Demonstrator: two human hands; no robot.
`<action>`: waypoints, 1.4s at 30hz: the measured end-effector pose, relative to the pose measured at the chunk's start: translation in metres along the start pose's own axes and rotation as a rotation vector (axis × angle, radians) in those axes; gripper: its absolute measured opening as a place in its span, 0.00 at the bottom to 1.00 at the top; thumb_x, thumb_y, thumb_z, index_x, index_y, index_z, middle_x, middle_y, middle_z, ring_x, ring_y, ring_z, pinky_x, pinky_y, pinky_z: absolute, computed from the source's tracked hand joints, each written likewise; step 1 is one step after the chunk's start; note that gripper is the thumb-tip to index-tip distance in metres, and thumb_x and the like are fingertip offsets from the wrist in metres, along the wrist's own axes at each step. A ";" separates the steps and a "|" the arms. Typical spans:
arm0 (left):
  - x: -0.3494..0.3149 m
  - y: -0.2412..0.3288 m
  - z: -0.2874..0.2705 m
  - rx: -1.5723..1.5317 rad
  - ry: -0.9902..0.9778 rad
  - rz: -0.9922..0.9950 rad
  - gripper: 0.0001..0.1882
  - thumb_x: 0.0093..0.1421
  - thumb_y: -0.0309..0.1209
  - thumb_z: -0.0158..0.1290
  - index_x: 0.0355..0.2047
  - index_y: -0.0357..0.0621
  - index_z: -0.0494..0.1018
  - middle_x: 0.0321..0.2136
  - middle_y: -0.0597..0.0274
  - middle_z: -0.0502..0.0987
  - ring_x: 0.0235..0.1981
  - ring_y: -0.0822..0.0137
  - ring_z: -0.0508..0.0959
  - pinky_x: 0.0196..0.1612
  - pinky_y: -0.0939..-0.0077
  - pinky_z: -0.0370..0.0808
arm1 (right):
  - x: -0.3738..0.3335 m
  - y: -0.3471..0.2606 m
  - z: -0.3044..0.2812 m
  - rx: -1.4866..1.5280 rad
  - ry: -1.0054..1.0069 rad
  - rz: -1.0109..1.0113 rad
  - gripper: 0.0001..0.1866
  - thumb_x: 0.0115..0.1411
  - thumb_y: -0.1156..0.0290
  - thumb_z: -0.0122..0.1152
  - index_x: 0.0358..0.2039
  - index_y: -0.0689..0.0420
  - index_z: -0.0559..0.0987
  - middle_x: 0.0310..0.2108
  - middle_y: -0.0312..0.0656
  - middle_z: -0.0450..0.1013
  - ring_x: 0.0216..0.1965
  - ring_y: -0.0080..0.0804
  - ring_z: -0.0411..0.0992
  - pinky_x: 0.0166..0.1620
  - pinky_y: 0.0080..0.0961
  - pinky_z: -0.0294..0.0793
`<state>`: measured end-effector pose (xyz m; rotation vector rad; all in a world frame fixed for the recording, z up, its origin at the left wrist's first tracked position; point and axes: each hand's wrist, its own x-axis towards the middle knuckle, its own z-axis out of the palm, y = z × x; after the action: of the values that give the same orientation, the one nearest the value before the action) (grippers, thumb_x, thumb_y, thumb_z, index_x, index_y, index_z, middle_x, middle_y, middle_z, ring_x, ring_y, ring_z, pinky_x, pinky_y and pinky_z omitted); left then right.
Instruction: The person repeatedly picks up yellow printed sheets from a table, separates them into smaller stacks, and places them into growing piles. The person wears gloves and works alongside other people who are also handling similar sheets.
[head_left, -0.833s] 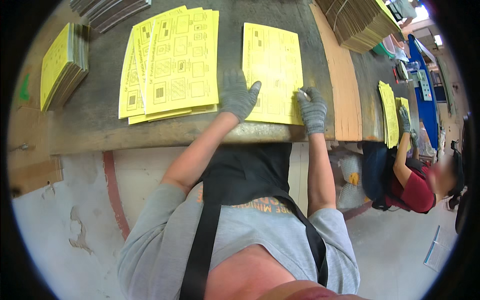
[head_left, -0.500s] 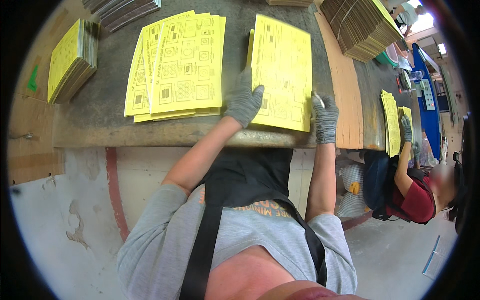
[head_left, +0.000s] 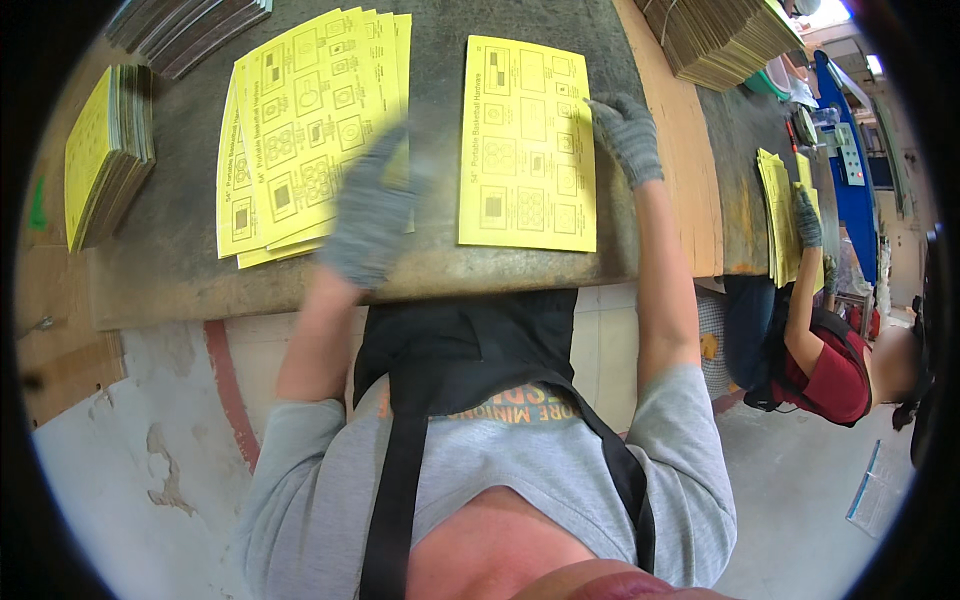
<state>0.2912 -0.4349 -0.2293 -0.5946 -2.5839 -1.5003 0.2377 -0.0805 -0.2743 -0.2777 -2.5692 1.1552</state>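
Note:
A yellow printed sheet (head_left: 527, 150) with rows of parts drawings lies flat on the dark worktable, its edges square to me. By its upper right edge is my gloved right hand (head_left: 630, 140), fingers bent together; what they hold, if anything, is too small to make out. My gloved left hand (head_left: 372, 215) is smeared by motion at the right edge of a fanned pile of similar yellow sheets (head_left: 300, 120). Whether its fingers touch the pile does not show clearly.
On the left stands a stack of yellow-topped boards (head_left: 105, 160), with a stack of grey-edged boards (head_left: 185, 30) behind it. A tied brown stack (head_left: 720, 40) is at the back right. Further right, a co-worker in a red shirt (head_left: 832, 365) handles yellow sheets (head_left: 778, 215).
My left hand has let go of the yellow sheet and swung left to the fanned pile. The sheet now lies flat and straighter. My right hand has moved up along its right edge.

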 end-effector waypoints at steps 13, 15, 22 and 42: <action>0.038 -0.054 0.139 0.626 0.012 0.056 0.35 0.57 0.46 0.46 0.56 0.29 0.55 0.55 0.40 0.58 0.59 0.47 0.54 0.62 0.51 0.44 | 0.049 -0.002 0.017 -0.155 -0.273 0.277 0.15 0.53 0.61 0.62 0.34 0.58 0.81 0.26 0.39 0.76 0.26 0.22 0.71 0.35 0.21 0.71; 0.037 -0.055 0.141 0.628 0.010 0.053 0.35 0.58 0.46 0.45 0.56 0.29 0.55 0.55 0.40 0.58 0.59 0.47 0.54 0.62 0.51 0.43 | 0.050 -0.017 0.018 -0.208 -0.269 0.236 0.14 0.53 0.62 0.60 0.35 0.59 0.80 0.28 0.43 0.77 0.29 0.28 0.74 0.37 0.26 0.72; 0.039 -0.054 0.141 0.632 0.036 0.075 0.35 0.58 0.48 0.45 0.55 0.30 0.57 0.54 0.42 0.60 0.58 0.47 0.56 0.63 0.52 0.43 | 0.052 -0.065 0.046 -1.105 -0.364 -0.175 0.13 0.52 0.64 0.53 0.31 0.58 0.80 0.28 0.51 0.75 0.31 0.45 0.75 0.35 0.38 0.73; 0.039 -0.053 0.141 0.629 0.046 0.053 0.35 0.57 0.48 0.46 0.55 0.30 0.57 0.54 0.42 0.60 0.58 0.50 0.57 0.63 0.53 0.44 | 0.045 -0.062 0.057 -1.122 -0.345 -0.272 0.10 0.49 0.68 0.56 0.27 0.59 0.81 0.26 0.53 0.75 0.29 0.44 0.76 0.33 0.36 0.74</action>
<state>0.2509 -0.3265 -0.3340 -0.5258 -2.7519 -0.6039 0.1720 -0.1474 -0.2541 0.0591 -3.1420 -0.4611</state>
